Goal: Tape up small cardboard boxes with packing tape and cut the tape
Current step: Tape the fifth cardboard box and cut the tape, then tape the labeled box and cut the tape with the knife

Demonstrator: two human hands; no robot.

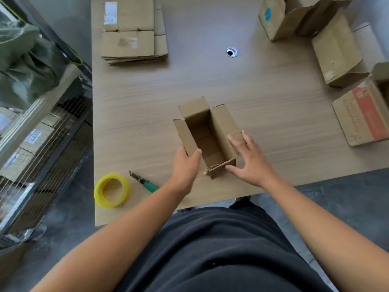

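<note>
A small open cardboard box (207, 135) stands upright on the wooden table (263, 106) with all its flaps raised. My left hand (186, 165) grips its near left flap, thumb on the inside. On the right, my right hand (250, 159) has its fingers spread, fingertips touching the right flap and thumb by the near corner. A yellow roll of packing tape (111, 190) lies flat near the table's front left corner. Beside it sits a green-handled utility knife (144, 182), blade pointing away from me.
A stack of flattened boxes (133, 31) lies at the back left. Several assembled boxes (336, 51) stand at the back right, and a red-printed box (362, 114) sits at the right edge. A cable grommet (232, 52) marks the table's middle. Metal shelving (42, 123) runs along the left.
</note>
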